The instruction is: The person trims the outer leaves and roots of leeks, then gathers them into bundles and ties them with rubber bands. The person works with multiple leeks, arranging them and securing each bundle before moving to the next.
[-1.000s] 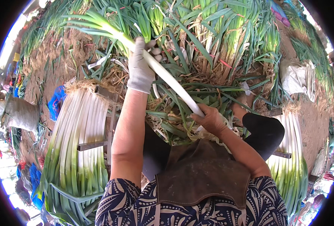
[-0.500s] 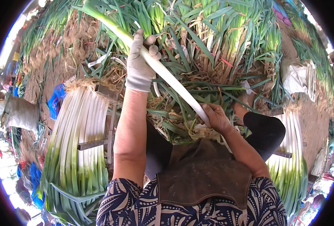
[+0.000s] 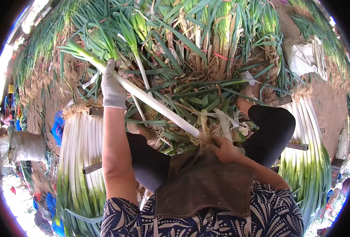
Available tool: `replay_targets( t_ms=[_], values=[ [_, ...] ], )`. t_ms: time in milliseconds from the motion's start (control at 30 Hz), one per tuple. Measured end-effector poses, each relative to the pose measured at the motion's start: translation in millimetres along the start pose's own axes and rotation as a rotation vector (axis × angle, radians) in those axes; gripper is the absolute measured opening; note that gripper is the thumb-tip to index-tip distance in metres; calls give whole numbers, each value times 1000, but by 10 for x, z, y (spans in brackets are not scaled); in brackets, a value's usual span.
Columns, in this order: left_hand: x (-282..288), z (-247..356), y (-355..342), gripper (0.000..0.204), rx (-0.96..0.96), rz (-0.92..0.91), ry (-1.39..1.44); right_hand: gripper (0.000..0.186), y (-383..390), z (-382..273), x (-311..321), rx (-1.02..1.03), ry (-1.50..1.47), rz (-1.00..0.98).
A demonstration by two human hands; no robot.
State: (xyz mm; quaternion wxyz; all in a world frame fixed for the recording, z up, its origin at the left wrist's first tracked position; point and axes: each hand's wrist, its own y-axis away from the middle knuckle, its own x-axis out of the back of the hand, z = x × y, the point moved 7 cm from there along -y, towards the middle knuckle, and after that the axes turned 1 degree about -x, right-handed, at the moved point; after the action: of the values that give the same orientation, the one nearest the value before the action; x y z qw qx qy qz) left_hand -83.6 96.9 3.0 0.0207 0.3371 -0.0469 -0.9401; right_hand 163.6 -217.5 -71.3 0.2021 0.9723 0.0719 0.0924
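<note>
My left hand point(image 3: 115, 85), in a pale knitted glove, is closed around the upper stem of a long green onion point(image 3: 155, 104). The stalk slants from green leaves at upper left to a rooted white end above my lap. My bare right hand point(image 3: 226, 151) is beside that root end, its fingers curled inward. What they hold, if anything, is hidden. Pale strips of peeled skin point(image 3: 224, 123) lie just beyond the right hand. A brown apron point(image 3: 204, 187) covers my lap below the root end.
Bundles of white-stemmed green onions rest on metal-barred stands at left point(image 3: 80, 158) and right point(image 3: 303, 138). Uncleaned green onions point(image 3: 222, 35) are heaped ahead, with loose leaves point(image 3: 206, 93) around my feet. A white sack point(image 3: 306, 57) lies at far right, and a grey covered bundle point(image 3: 22, 148) at far left.
My left hand has moved left and slightly down with the green onion. The right hand has shifted down toward my lap, off the stalk's white end, where roots now show.
</note>
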Motion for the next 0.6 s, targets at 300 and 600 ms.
replay_targets(
  t_ms=[300, 600],
  values=[
    [108, 302, -755, 13, -11, 146, -255, 22, 313, 336, 280, -85, 0, 56],
    [574, 528, -1906, 19, -47, 284, -590, 17, 322, 751, 943, -333, 51, 162]
  ],
)
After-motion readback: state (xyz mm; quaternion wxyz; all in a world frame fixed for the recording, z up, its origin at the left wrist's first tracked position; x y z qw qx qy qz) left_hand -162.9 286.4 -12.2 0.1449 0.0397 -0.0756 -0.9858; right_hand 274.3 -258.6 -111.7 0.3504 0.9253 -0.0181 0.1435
